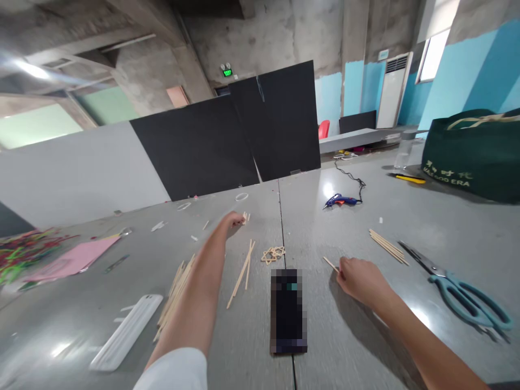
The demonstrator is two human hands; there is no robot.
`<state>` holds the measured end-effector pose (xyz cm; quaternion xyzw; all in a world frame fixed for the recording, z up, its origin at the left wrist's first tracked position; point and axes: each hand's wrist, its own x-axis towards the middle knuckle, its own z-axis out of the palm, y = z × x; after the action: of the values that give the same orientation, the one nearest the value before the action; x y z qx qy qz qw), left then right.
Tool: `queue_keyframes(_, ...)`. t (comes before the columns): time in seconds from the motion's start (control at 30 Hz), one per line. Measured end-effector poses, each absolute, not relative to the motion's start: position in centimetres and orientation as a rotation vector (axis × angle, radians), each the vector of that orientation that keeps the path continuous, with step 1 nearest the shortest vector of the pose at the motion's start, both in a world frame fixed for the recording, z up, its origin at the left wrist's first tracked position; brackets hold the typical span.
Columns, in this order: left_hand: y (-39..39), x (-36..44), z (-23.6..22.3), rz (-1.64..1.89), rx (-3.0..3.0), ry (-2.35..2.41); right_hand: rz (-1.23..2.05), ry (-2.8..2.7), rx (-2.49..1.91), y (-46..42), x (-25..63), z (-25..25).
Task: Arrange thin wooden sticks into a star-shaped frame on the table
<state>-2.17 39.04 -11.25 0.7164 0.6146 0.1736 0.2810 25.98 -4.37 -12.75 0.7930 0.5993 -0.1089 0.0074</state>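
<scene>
Stretched far forward, my left hand (234, 219) has its fingers pinched at some short wooden stick pieces (246, 218); its grip is small and partly hidden. My right hand (358, 278) is closed around a thin wooden stick (330, 264), whose end points up and left. Between the hands lie star shapes made of sticks (273, 254). Several loose long sticks (244, 271) rest left of the stars, and a bundle of sticks (175, 292) sits partly behind my left forearm. Another group of sticks (388, 246) lies beyond my right hand.
A phone-like dark object (288, 311), blurred out, lies in front. Scissors (455, 287) rest at right, a blue glue gun (341, 200) farther back, near a yellow cutter (408, 179) and green bag (471, 157). A white plastic piece (127, 333) and pink sheet (81, 257) lie left.
</scene>
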Motion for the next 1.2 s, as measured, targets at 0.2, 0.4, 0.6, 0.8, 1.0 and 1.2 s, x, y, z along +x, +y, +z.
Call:
queue_keyframes(0.2, 37.3, -3.5, -10.2, 0.454, 1.781, 1.743, -0.361, 1.89, 2.498, -4.0, 26.5, -13.4)
queue_keyframes(0.4, 32.8, -4.4, -8.3, 0.666, 1.785, 1.59, -0.434, 1.972, 2.69, -2.8, 27.9, -14.2)
queue_keyframes(0.6, 25.5, -2.0, -7.3, 0.792, 1.801, 1.277, -1.528, 2.21, 3.1, -1.1, 27.9, -14.7)
queue_keyframes(0.8, 14.0, 2.2, -10.9, 0.738, 1.68, 0.868, -2.705, 2.31, 2.593, -1.9, 25.7, -13.8)
queue_keyframes(1.0, 7.6, 5.1, -13.0, 0.711, 1.543, 0.775, -2.912, 2.172, 2.339, -2.3, 23.9, -14.2)
queue_keyframes(1.2, 6.9, 5.2, -13.4, 0.678, 1.481, 0.718, -2.688, 2.26, 2.356, -1.8, 23.4, -15.2)
